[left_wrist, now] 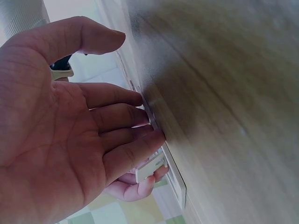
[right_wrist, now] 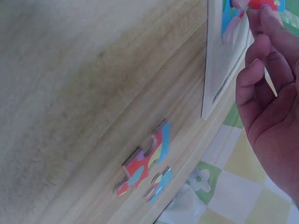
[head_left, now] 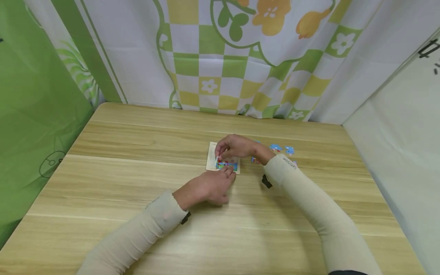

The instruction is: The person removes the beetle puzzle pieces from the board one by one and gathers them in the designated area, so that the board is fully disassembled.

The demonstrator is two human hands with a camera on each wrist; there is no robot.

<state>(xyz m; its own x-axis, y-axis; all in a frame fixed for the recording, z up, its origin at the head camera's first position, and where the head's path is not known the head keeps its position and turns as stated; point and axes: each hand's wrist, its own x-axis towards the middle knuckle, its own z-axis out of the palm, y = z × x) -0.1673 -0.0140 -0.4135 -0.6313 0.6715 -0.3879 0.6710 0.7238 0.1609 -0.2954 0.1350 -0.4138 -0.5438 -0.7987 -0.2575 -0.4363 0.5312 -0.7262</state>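
Note:
A small jigsaw puzzle tray (head_left: pixel 210 160) with a pale rim lies on the table, colourful pieces (head_left: pixel 228 166) covering its near part. My left hand (head_left: pixel 214 186) rests its fingertips on the tray's near edge; in the left wrist view the palm (left_wrist: pixel 60 126) shows with fingers fairly straight and nothing held. Over the tray, my right hand (head_left: pixel 237 146) pinches a jigsaw piece between thumb and fingers. That piece (left_wrist: pixel 149 169) is tilted, its pale side showing in the left wrist view; the right wrist view shows red and blue on it (right_wrist: pixel 266 3), partly cut off.
Loose jigsaw pieces (head_left: pixel 275 147) lie right of the tray, some hidden behind my right wrist. Two of them, a larger piece (right_wrist: pixel 140 165) and a smaller piece (right_wrist: pixel 161 185), show in the right wrist view. A checked curtain (head_left: pixel 233 68) hangs at the table's far edge.

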